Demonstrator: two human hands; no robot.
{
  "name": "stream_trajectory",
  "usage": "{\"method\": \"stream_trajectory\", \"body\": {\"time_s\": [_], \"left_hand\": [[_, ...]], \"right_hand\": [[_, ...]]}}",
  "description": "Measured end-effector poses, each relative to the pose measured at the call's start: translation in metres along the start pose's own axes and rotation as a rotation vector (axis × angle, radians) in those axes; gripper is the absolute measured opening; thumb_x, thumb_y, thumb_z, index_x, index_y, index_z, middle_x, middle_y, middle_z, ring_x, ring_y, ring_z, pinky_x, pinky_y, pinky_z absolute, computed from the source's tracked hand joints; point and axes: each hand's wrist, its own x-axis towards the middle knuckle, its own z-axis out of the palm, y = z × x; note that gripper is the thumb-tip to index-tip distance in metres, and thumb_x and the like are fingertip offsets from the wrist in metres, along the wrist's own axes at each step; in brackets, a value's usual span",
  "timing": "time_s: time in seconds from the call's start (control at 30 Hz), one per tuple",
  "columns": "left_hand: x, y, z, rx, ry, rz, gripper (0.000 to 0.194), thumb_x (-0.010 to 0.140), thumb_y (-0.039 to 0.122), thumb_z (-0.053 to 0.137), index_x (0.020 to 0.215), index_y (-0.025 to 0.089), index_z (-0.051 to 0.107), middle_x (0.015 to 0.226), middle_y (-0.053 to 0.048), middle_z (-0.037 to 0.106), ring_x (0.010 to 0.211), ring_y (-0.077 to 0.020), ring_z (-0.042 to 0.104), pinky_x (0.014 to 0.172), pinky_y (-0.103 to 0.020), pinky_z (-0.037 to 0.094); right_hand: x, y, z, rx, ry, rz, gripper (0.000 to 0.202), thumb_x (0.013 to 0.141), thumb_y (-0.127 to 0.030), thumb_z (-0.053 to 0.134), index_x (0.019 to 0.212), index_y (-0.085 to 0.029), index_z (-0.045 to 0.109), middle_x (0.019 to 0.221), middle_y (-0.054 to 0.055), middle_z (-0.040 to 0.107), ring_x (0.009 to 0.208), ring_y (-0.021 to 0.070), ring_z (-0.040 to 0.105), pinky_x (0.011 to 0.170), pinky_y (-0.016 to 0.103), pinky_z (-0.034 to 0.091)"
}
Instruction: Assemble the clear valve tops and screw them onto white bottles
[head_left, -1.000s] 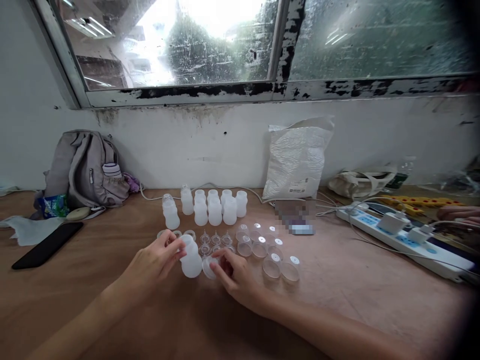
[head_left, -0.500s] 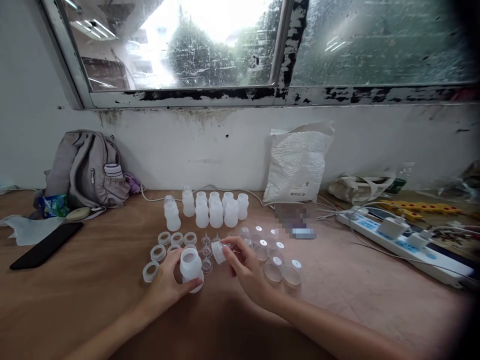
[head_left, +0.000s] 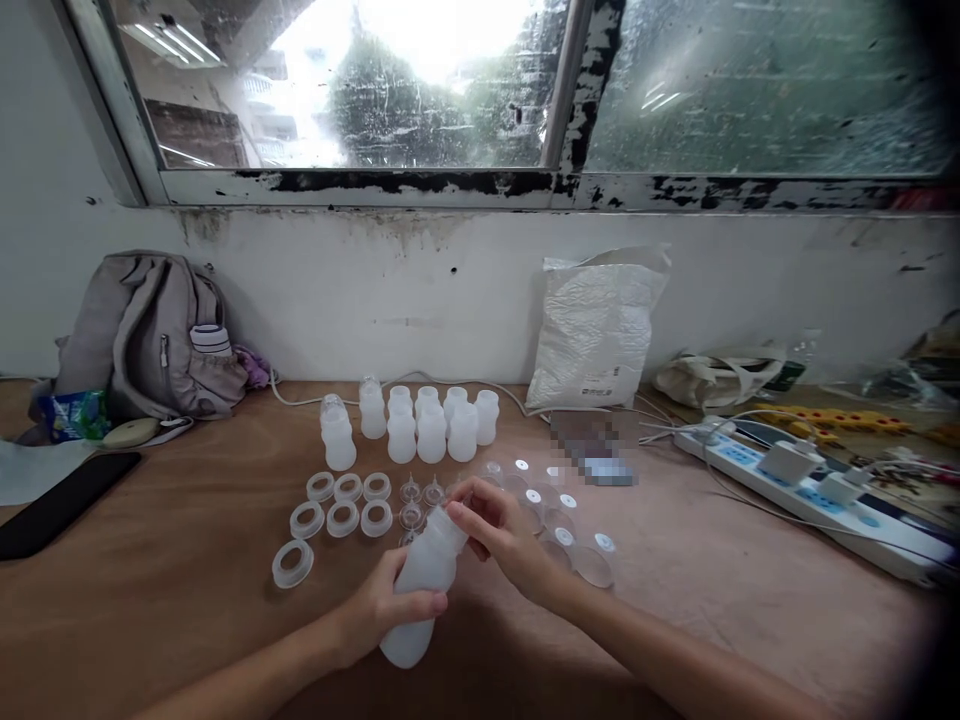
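Observation:
My left hand is wrapped round the body of a frosted baby bottle, which is lifted and leans to the right. At the bottle's mouth, a translucent screw collar sits in the closed fingers of my right hand; these fingers partly hide it. Beyond the bottle stand clear nipples, some of them hidden by the hand. Loose collar rings lie in rows on the left. To the right are several clear round caps with white dots.
Several frosted bottles stand in rows towards the wall, and two capped bottles are left of them. A grey backpack, a black phone, a white padded bag and a power strip with cables surround the work area.
My left hand has raised the bottle and tilted it right. The collar in my right hand, apart from the bottle before, is now at its mouth. The view has shifted slightly.

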Motion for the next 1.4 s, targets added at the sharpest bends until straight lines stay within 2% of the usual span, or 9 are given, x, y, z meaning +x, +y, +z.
{"method": "stream_trajectory", "body": {"time_s": [0.2,0.6,0.73,0.83,0.93,1.0,1.07,1.27,1.4], "left_hand": [[-0.003,-0.002,-0.007,-0.217,-0.14,-0.118,0.039,0.062,0.042,0.065,0.082,0.013,0.05,0.067,-0.005,0.06,0.054,-0.0141,0.055,0.051,-0.024,0.04],[0.001,-0.005,-0.013,-0.221,-0.214,-0.17,0.035,0.063,0.038,0.065,0.085,0.013,0.053,0.062,-0.002,0.058,0.05,-0.0116,0.054,0.046,-0.021,0.04],[0.002,-0.005,-0.014,-0.23,-0.212,-0.167,0.035,0.063,0.036,0.064,0.087,0.012,0.053,0.062,-0.002,0.058,0.05,-0.0114,0.054,0.046,-0.021,0.04],[0.002,-0.004,-0.014,-0.228,-0.221,-0.171,0.034,0.063,0.036,0.064,0.086,0.012,0.054,0.062,-0.002,0.058,0.05,-0.0113,0.053,0.045,-0.02,0.039],[0.002,-0.001,-0.012,-0.193,-0.225,-0.191,0.033,0.063,0.035,0.065,0.084,0.013,0.054,0.062,-0.002,0.058,0.051,-0.0117,0.054,0.046,-0.021,0.041],[0.001,0.001,-0.011,-0.158,-0.22,-0.208,0.033,0.062,0.034,0.066,0.084,0.013,0.054,0.062,-0.002,0.059,0.052,-0.0118,0.054,0.047,-0.022,0.042],[0.001,0.003,-0.01,-0.134,-0.215,-0.218,0.034,0.062,0.034,0.067,0.085,0.013,0.055,0.063,-0.001,0.059,0.052,-0.0116,0.054,0.047,-0.022,0.042],[0.001,0.004,-0.007,-0.13,-0.181,-0.238,0.032,0.062,0.036,0.067,0.08,0.012,0.054,0.062,-0.002,0.059,0.051,-0.0117,0.054,0.046,-0.021,0.042],[0.002,0.002,-0.005,-0.14,-0.119,-0.202,0.033,0.063,0.037,0.066,0.079,0.013,0.052,0.062,-0.002,0.059,0.051,-0.0119,0.055,0.046,-0.021,0.041]], "right_hand": [[0.007,0.001,-0.01,0.012,-0.163,0.038,0.026,0.078,-0.042,0.055,0.083,-0.017,0.055,0.06,-0.004,0.046,0.043,0.0045,0.037,0.037,0.018,0.029],[0.013,-0.02,-0.036,-0.177,-0.448,0.051,0.02,0.078,-0.034,0.055,0.093,-0.021,0.058,0.067,-0.002,0.05,0.053,0.0085,0.045,0.047,0.02,0.038],[0.012,-0.024,-0.039,-0.251,-0.431,0.025,0.022,0.077,-0.033,0.056,0.096,-0.022,0.057,0.08,0.001,0.054,0.058,0.0094,0.048,0.048,0.02,0.039],[0.013,-0.022,-0.039,-0.283,-0.403,0.042,0.022,0.076,-0.036,0.057,0.092,-0.021,0.056,0.071,-0.001,0.055,0.055,0.0094,0.048,0.046,0.02,0.037],[0.014,-0.016,-0.039,-0.36,-0.376,0.051,0.026,0.077,-0.042,0.055,0.075,-0.017,0.054,0.053,-0.004,0.047,0.047,0.0078,0.043,0.041,0.018,0.03],[0.016,-0.014,-0.04,-0.434,-0.374,0.035,0.037,0.079,-0.046,0.051,0.058,-0.015,0.048,0.047,-0.005,0.041,0.042,0.0057,0.036,0.039,0.018,0.024],[0.017,-0.015,-0.043,-0.486,-0.381,0.034,0.044,0.08,-0.048,0.048,0.052,-0.015,0.043,0.045,-0.006,0.036,0.041,0.0047,0.032,0.039,0.019,0.022],[0.015,-0.026,-0.044,-0.385,-0.548,0.242,0.034,0.077,-0.05,0.051,0.079,-0.016,0.05,0.057,-0.003,0.051,0.042,0.0067,0.046,0.039,0.018,0.033],[0.014,-0.025,-0.04,-0.539,-0.437,0.157,0.025,0.083,-0.041,0.046,0.081,-0.016,0.051,0.059,-0.002,0.05,0.046,0.0073,0.047,0.042,0.018,0.035]]}}
